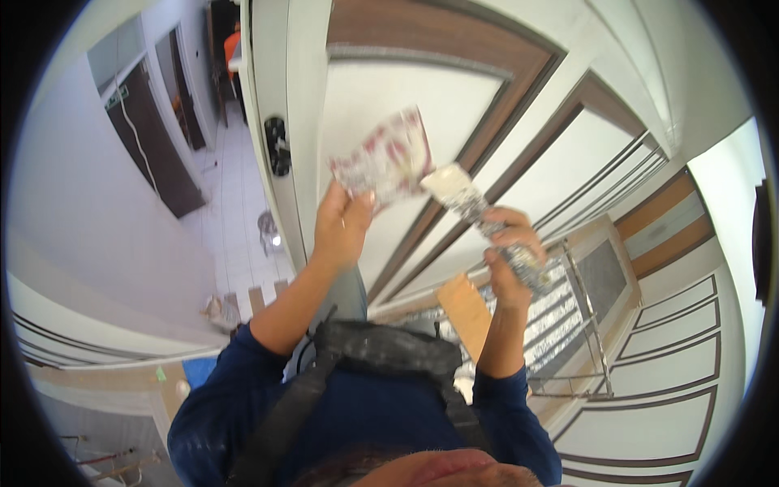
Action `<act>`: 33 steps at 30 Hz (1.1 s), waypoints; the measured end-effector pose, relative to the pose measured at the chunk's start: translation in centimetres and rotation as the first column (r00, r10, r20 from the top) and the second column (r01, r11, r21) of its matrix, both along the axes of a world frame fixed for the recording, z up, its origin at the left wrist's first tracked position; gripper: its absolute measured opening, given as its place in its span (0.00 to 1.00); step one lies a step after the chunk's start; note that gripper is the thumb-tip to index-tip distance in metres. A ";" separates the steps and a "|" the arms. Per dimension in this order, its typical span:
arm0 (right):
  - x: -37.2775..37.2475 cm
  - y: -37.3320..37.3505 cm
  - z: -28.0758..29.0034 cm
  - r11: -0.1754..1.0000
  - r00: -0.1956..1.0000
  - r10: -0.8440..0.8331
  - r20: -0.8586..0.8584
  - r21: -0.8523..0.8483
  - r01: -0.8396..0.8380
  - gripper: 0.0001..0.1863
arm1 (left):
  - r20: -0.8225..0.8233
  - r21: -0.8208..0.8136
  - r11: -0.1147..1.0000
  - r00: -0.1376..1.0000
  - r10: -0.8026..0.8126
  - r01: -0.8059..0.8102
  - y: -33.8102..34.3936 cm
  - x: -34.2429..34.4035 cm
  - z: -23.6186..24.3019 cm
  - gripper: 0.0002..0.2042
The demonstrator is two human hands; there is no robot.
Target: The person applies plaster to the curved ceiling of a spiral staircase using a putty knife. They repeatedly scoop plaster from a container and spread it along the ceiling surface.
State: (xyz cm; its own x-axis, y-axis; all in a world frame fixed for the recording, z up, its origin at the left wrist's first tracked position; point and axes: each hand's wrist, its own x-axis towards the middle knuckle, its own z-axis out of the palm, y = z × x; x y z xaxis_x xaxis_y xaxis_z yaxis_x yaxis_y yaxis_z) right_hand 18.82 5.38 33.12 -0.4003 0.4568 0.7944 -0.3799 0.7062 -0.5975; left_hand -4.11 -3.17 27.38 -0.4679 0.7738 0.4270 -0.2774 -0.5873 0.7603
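Note:
My left hand point(344, 223) pinches the lower edge of a flat, whitish piece with dark-red patches point(389, 158); its kind is not clear. In my right hand point(511, 243) is what looks like a putty knife point(456, 188), its blade end cream-coated and its handle speckled black and white. The blade end points up and left, close to the right edge of the patched piece. Both are held in front of a white panelled door point(406, 89) with brown mouldings. Motion blurs both held things slightly.
A black door lock point(277, 146) sits on the door's left edge. Left of it runs a white-tiled corridor point(235, 187) with dark doors and a person in orange point(233, 45). Below right stand a metal scaffold frame point(596, 349), a paint-spattered platform point(552, 333) and a tan board point(466, 312).

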 end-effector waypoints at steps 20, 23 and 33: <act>-6.7 8.0 35.4 0.969 0.995 0.041 0.092 0.239 -0.062 0.16 | 0.148 -0.586 0.675 0.878 -0.455 0.448 1.7 1.8 -25.6 0.21; -9.0 5.7 35.6 0.976 0.997 0.004 0.082 0.216 -0.022 0.09 | 0.111 -0.620 0.663 0.884 -0.455 0.419 1.2 2.2 -23.9 0.21; -11.0 4.7 37.8 0.966 0.981 -0.175 0.080 0.206 0.156 0.17 | 0.019 -0.629 0.667 0.866 -0.500 0.400 1.1 2.4 -22.2 0.21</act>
State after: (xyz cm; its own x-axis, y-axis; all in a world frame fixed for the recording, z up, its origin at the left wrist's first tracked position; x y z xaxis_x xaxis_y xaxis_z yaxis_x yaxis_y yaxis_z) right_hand 7.84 10.09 70.93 -0.4117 0.3608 0.8369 -0.1954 0.8620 -0.4678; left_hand -1.74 -2.11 5.20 0.0331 0.9860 -0.1637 -0.2455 0.1667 0.9549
